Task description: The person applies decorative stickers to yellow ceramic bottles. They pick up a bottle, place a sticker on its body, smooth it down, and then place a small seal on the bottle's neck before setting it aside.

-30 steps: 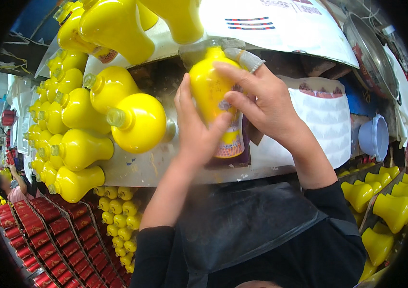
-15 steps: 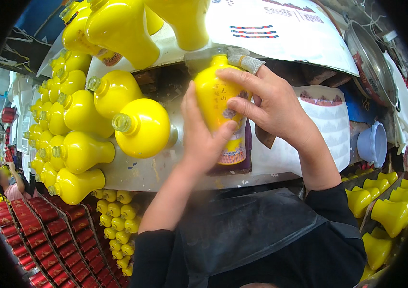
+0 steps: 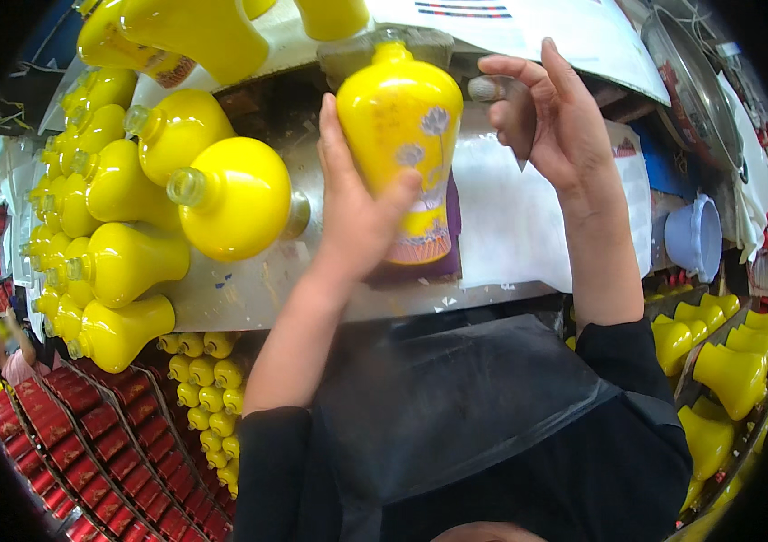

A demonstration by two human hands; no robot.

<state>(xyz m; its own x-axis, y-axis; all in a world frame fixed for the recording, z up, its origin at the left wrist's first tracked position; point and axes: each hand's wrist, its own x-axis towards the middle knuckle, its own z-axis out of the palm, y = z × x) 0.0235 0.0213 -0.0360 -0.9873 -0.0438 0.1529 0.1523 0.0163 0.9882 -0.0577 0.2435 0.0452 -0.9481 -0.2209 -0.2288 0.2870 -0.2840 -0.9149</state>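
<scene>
"What changed?"
"The right fingers (image 3: 509, 66), curled around a flat brown blade (image 3: 518, 122), left the glossy yellow vase-shaped bottle (image 3: 402, 122)."
"So?"
"It's left of them, clasped by the left fingers (image 3: 336, 140) alone."

"What are you getting on the bottle?"

"From my seat I see a glossy yellow bottle (image 3: 402, 99), broad at the shoulder, narrower toward its base, with a short neck. Grey-lilac flowers run down its right side, and a pinkish patterned band circles the foot."

"And its pose?"

"Neck pointing away from the wearer, left hand (image 3: 352, 203) wrapped around its lower left side. I can't judge its exact tilt through this fisheye."

"Anything else?"

"A thin dark piece (image 3: 519, 122), point downward, in the right hand (image 3: 565, 126), clear of the bottle."
</scene>
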